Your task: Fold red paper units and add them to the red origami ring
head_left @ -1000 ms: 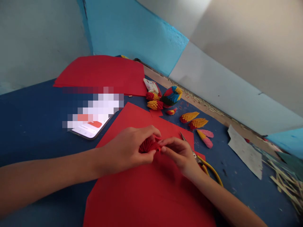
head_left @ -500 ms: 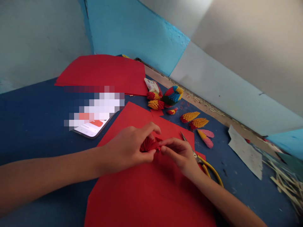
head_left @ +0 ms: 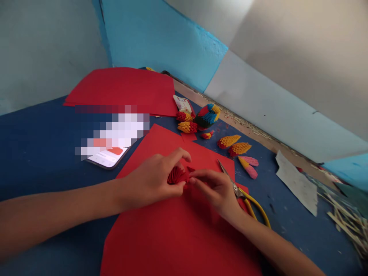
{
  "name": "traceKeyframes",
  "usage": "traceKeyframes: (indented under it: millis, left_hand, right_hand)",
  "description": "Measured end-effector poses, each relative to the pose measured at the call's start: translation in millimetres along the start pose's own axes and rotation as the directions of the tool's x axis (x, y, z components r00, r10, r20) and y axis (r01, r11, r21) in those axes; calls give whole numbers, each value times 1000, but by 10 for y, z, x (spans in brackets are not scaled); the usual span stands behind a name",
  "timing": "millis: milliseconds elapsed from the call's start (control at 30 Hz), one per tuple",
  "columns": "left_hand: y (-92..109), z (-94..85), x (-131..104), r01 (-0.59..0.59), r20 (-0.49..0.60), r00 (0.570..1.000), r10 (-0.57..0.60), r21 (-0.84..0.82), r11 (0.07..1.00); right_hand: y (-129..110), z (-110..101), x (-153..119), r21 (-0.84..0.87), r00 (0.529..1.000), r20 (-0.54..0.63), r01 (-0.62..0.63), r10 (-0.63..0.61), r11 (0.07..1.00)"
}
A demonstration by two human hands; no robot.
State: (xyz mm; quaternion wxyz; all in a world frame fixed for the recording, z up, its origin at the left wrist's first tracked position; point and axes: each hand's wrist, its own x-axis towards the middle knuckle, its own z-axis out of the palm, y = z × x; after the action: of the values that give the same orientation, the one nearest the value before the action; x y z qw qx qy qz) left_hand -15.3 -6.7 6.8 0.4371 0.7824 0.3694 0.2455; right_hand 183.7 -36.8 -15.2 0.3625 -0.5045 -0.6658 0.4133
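Observation:
A small fan-like cluster of folded red paper pieces (head_left: 176,176) sits in my left hand (head_left: 156,178), its fingers and thumb curled round it. My right hand (head_left: 217,189) pinches at the right end of the cluster, thumb against forefinger. What exactly lies between those fingertips is hard to make out, but it is red paper. Both hands are above a large red paper sheet (head_left: 149,234). Just behind my right hand lies a pair of scissors (head_left: 253,201) with yellow handles, partly covered by that hand.
A phone (head_left: 115,149), partly blurred out, lies at the left. Behind it is a stack of red paper (head_left: 123,88). Folded-paper models (head_left: 207,116) in several colours stand along the back. To the right are a grey paper scrap (head_left: 297,184) and thin strips (head_left: 349,230).
The view has shifted slightly, so most things appear a little further left. Both hands stay at the red paper cluster, with only a small movement of the fingers.

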Motion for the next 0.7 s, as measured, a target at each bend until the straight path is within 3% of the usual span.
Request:
traceKeyframes:
  millis: [333, 467, 700]
  left_hand:
    - [-4, -6, 6, 18, -4, 1000, -18, -6, 1000]
    - [-4, -31, 15, 105, 32, 994, -103, -46, 993]
    - [-45, -70, 84, 253, 44, 968, -249, -210, 945]
  right_hand:
    - [-22, 13, -1, 3, 998, 7, 64, -64, 998]
    - [-1, 6, 23, 12, 998, -32, 46, -46, 999]
    - [74, -29, 86, 206, 994, -91, -33, 53, 978]
